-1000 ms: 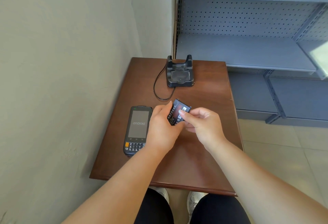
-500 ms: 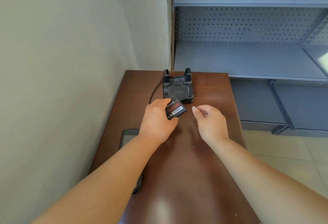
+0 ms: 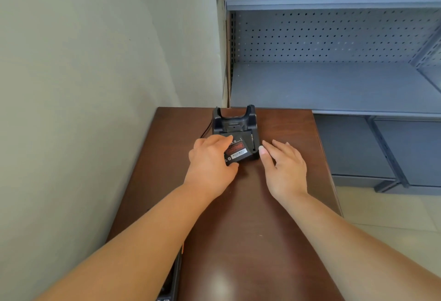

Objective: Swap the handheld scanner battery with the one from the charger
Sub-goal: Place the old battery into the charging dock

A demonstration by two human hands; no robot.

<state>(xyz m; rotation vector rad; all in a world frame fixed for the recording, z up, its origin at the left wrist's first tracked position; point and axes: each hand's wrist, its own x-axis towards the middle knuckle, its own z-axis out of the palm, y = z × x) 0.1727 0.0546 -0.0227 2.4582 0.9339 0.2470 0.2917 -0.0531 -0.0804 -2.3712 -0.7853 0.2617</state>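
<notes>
The scanner (image 3: 173, 281) peeks out from under the left arm. Past it, the left hand (image 3: 210, 161) holds the battery (image 3: 237, 154) with thumb and fingers, at the front of the charger (image 3: 235, 123). The right hand (image 3: 285, 168) is open, fingers straight, just beside the charger.

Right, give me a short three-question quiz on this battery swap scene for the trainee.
1. True or false: the right hand holds the battery.
2. The charger stands at the table's: A near edge, B far edge, C right edge.
3. Fill in: the scanner lies partly hidden under the ___ forearm.
Key: 1 false: the left hand grips the battery, the right hand is open beside the charger; 2 B; 3 left.
</notes>
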